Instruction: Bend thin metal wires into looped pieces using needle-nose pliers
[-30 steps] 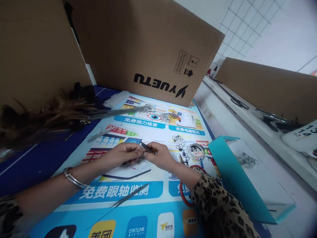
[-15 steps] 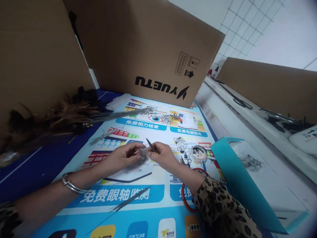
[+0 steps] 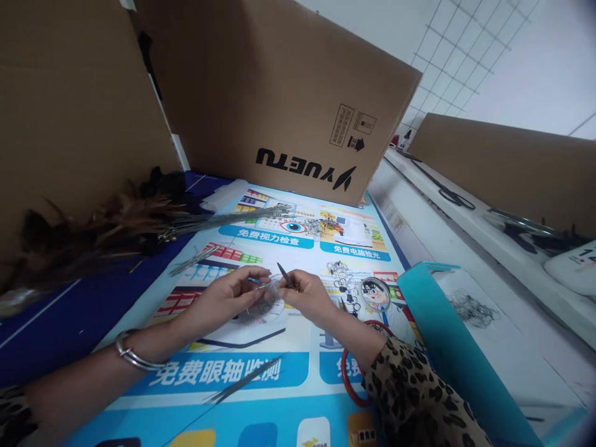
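My left hand (image 3: 235, 293) is closed, thumb and fingers pinching a small clear piece with fine strands (image 3: 267, 292) that I cannot identify. My right hand (image 3: 303, 298) meets it from the right, wrapped round a slim, dark, pointed tool (image 3: 285, 275) that looks like tweezers, its point upward. The right fingertips touch the clear piece too. Below both hands lies a bundle of thin dark wires (image 3: 249, 377). Red-handled scissors (image 3: 347, 375) lie partly hidden under my right forearm.
Small black wire loops (image 3: 347, 282) lie beside a round clear dish (image 3: 375, 293). A teal-edged box (image 3: 459, 347) at right holds tangled loops (image 3: 472, 308). Brown feathers (image 3: 112, 220) and long wire stems (image 3: 233, 217) lie at left. Cardboard (image 3: 288, 93) walls the back.
My hands stay together at nearly the same spot, with slight finger movement. The pointed tool has shifted a little. The whole view has tilted slightly.
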Action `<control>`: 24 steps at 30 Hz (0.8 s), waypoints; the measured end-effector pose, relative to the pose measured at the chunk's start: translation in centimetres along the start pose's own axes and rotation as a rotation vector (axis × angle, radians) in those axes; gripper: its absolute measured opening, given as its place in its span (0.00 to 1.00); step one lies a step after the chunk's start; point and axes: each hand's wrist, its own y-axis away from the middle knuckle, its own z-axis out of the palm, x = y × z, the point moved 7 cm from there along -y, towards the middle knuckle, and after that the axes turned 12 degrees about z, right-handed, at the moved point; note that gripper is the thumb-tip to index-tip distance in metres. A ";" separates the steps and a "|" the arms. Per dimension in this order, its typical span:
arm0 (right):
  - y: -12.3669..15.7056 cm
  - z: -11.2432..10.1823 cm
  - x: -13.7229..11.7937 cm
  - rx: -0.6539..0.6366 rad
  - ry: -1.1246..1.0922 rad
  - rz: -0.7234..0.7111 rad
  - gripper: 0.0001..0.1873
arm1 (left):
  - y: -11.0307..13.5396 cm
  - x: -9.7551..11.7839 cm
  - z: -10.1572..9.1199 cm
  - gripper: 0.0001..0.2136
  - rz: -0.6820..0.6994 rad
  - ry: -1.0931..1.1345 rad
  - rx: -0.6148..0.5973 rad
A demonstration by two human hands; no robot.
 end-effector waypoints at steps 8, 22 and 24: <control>0.2 0.0 -0.3 -0.015 -0.023 0.012 0.09 | -0.3 1.3 -0.1 0.19 0.078 0.022 0.029; 0.0 -0.1 0.0 -0.008 -0.010 -0.002 0.09 | 0.0 0.1 0.2 0.23 -0.051 0.240 0.005; 0.1 -0.1 -0.1 -0.011 -0.008 -0.007 0.09 | 0.0 0.3 0.4 0.23 -0.060 0.258 0.004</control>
